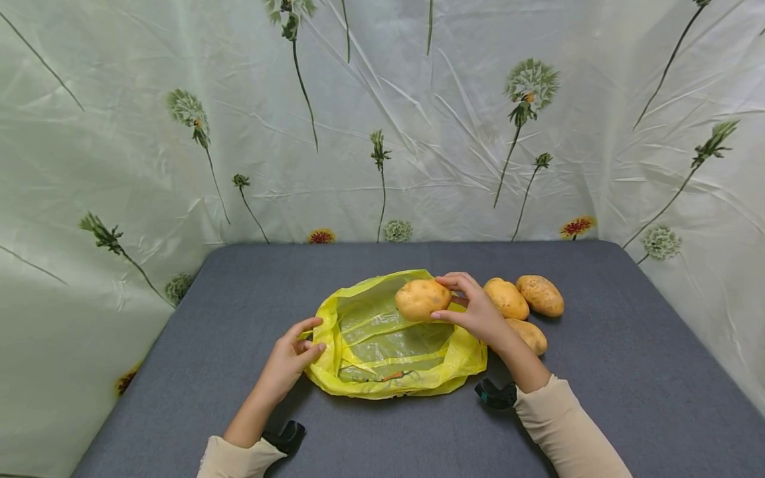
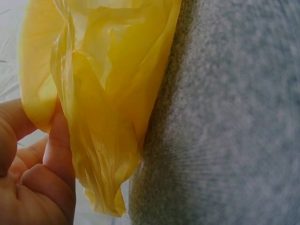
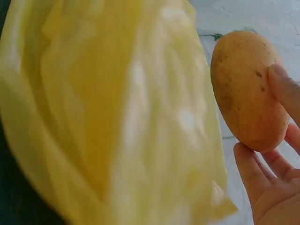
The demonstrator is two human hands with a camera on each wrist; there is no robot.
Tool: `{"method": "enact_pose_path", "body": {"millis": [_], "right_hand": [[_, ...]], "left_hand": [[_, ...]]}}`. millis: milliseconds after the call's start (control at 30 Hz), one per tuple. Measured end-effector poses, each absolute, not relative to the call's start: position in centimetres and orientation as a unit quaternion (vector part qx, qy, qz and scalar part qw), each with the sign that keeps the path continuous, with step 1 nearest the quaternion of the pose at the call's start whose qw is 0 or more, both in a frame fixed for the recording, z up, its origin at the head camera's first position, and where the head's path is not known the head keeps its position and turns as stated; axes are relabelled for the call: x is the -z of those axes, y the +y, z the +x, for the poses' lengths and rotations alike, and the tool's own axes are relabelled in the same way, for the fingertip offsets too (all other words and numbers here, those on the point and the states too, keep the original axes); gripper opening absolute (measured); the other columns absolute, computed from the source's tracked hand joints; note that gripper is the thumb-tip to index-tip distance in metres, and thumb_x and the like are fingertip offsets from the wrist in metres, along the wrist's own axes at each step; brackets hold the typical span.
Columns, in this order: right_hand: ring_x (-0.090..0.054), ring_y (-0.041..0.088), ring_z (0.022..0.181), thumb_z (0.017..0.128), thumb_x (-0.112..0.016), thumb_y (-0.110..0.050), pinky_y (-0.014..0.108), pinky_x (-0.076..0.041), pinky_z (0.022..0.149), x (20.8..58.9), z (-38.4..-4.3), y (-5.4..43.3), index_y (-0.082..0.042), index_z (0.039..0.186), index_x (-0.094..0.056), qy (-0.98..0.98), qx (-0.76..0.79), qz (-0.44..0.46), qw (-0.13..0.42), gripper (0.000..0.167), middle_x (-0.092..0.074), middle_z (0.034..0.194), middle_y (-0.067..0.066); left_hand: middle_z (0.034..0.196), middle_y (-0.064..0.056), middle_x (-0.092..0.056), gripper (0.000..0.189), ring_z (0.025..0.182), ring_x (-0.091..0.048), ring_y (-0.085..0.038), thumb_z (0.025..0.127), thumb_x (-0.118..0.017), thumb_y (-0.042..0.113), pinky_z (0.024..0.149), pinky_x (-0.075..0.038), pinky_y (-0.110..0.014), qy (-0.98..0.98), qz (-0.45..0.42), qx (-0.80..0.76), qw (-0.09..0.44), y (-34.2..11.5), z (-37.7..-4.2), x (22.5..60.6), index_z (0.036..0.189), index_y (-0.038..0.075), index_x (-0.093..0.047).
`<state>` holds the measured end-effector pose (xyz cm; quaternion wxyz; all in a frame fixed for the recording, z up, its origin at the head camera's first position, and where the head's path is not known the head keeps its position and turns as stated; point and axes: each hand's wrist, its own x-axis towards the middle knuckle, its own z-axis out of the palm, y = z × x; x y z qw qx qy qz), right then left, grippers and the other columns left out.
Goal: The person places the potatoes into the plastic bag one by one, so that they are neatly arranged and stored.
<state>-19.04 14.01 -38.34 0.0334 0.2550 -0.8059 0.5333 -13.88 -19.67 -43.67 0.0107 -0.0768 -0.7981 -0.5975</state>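
Observation:
A yellow plastic bag [image 1: 382,364] lies on the table with its mouth spread wide. My left hand [image 1: 291,358] pinches the bag's left rim between thumb and fingers; the left wrist view shows the thin yellow film [image 2: 112,93] hanging in folds beside those fingers. Over the bag's opening, toward its right side, my right hand [image 1: 475,311] holds a potato [image 1: 418,301] by its right end. In the right wrist view thumb and fingers grip that potato [image 3: 246,91], which has small dark spots.
To the right of the bag, partly behind my right forearm, lie three more potatoes: one near the bag [image 1: 505,299], one farther right [image 1: 540,296] and one closer to me [image 1: 528,336]. A flower-printed sheet [image 1: 442,133] hangs behind the grey table [image 1: 627,398].

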Motion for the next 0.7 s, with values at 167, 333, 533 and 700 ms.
{"method": "enact_pose_path", "body": {"millis": [167, 333, 533, 700], "right_hand": [[-0.045, 0.033, 0.11, 0.073, -0.072, -0.002, 0.041, -0.042, 0.085, 37.3, -18.2, 12.0, 0.007, 0.118, -0.048, -0.815, -0.521, 0.25, 0.044, 0.051, -0.044, 0.117, 0.018], [-0.045, 0.034, 0.109, 0.072, -0.073, -0.001, 0.043, -0.042, 0.085, 37.4, -18.1, 10.6, 0.008, 0.116, -0.049, -0.815, -0.527, 0.236, 0.048, 0.051, -0.044, 0.116, 0.02], [-0.047, 0.034, 0.102, 0.072, -0.073, -0.001, 0.043, -0.042, 0.085, 38.2, -18.1, 9.2, 0.008, 0.116, -0.049, -0.808, -0.55, 0.209, 0.037, 0.051, -0.043, 0.116, 0.022], [-0.047, 0.033, 0.102, 0.071, -0.074, -0.002, 0.041, -0.042, 0.085, 39.0, -18.4, 8.1, 0.007, 0.116, -0.049, -0.811, -0.554, 0.188, 0.029, 0.052, -0.044, 0.115, 0.021]], "left_hand": [[0.09, -0.015, -0.054, 0.048, 0.058, -0.048, -0.011, 0.083, -0.063, 0.003, 0.047, -0.039, -0.023, -0.807, -0.034, 0.589, -0.024, -19.6, -14.2, 43.5, 0.127, 0.003, -0.045], [0.087, -0.014, -0.054, 0.049, 0.057, -0.047, -0.012, 0.082, -0.063, 0.001, 0.047, -0.038, -0.023, -0.807, -0.02, 0.589, -0.029, -19.6, -14.3, 43.6, 0.128, 0.003, -0.044], [0.079, -0.011, -0.056, 0.047, 0.058, -0.049, -0.013, 0.083, -0.063, 0.003, 0.048, -0.039, -0.023, -0.815, -0.023, 0.578, -0.027, -19.6, -14.1, 43.4, 0.127, 0.005, -0.046], [0.086, -0.015, -0.056, 0.046, 0.061, -0.05, -0.013, 0.083, -0.062, 0.002, 0.049, -0.04, -0.023, -0.812, -0.026, 0.583, -0.027, -19.2, -13.7, 42.5, 0.126, 0.003, -0.046]]}}
